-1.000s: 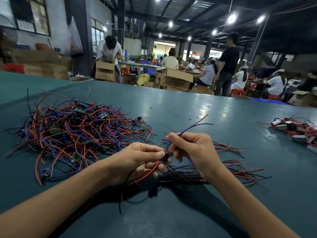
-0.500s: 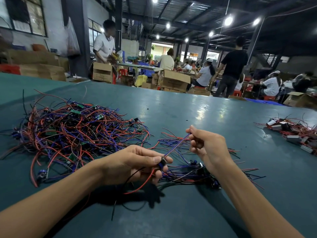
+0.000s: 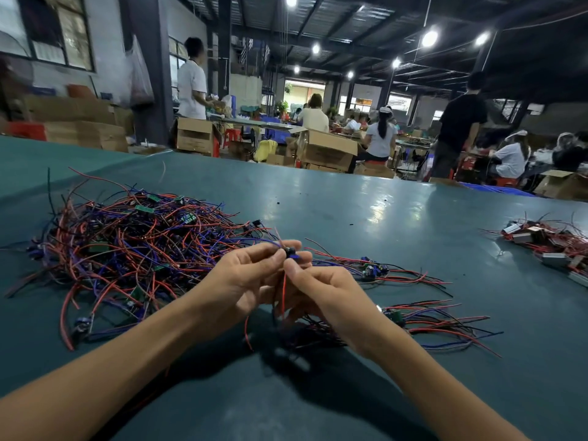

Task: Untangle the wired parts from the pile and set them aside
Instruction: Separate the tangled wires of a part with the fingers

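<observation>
Black wired part [image 3: 290,251] pinched by left hand [image 3: 245,281] and right hand [image 3: 321,291], red wire [image 3: 284,291] hanging down

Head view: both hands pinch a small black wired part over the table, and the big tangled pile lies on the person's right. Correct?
No. The head view shows the big tangled pile on the person's left, not right. The left hand and right hand do both pinch the small black wired part over the table.
</observation>
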